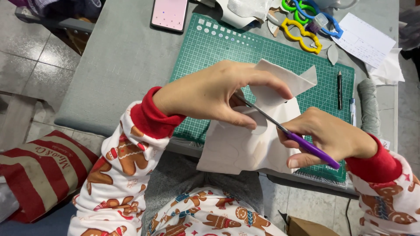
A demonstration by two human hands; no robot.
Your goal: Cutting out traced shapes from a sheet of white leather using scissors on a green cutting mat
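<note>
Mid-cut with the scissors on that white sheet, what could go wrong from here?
1. The left hand pinches the white sheet right beside the blades of the purple-handled scissors held by the right hand; a fingertip might get nicked.
2. The sheet hangs past the edge of the green cutting mat, unsupported, so it may sag or twist and pull the cut off course.

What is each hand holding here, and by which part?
The left hand pinches the white fabric sheet near its upper cut edge. The right hand holds the purple-handled scissors by the handles.
</note>
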